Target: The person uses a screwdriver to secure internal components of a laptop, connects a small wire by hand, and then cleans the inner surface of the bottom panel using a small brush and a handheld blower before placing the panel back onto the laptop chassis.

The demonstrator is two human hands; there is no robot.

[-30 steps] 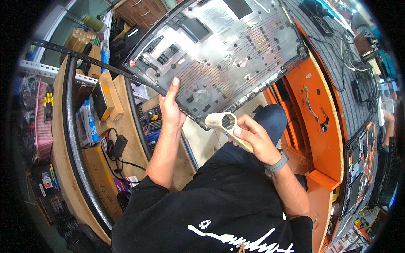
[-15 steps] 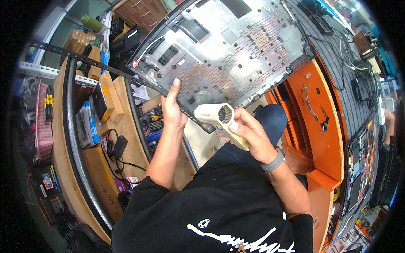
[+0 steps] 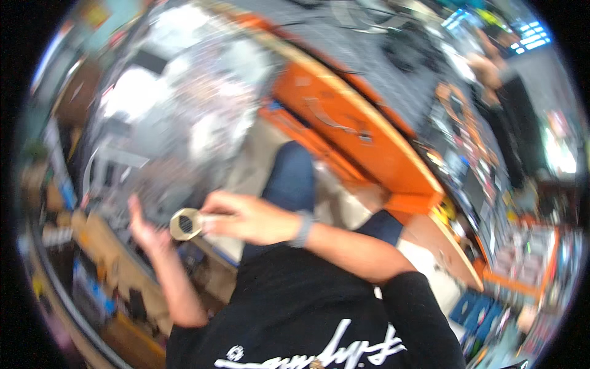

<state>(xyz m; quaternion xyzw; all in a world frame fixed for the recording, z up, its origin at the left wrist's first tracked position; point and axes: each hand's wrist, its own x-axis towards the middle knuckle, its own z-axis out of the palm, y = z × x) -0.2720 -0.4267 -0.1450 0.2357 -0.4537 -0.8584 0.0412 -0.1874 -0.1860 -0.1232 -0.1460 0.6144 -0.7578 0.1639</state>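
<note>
To my right I have an orange workbench (image 3: 381, 167), its top covered by a grey mat (image 3: 393, 74). A blurred black coil of cable (image 3: 413, 46) lies on that mat, and closer to me sits an opened laptop (image 3: 466, 158), circuitry bared. On my left, a wooden shelf (image 3: 112, 251) carries a small dark object (image 3: 137, 301), too smeared for me to identify.

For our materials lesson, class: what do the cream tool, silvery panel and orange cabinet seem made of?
Cream tool: probably matte plastic; even, pale rim. Silvery panel: perhaps shiny metal or metal-coated plastic; bright glare, though blur leaves this open. Orange cabinet: likely painted or laminated wood; tan board edge.
</note>
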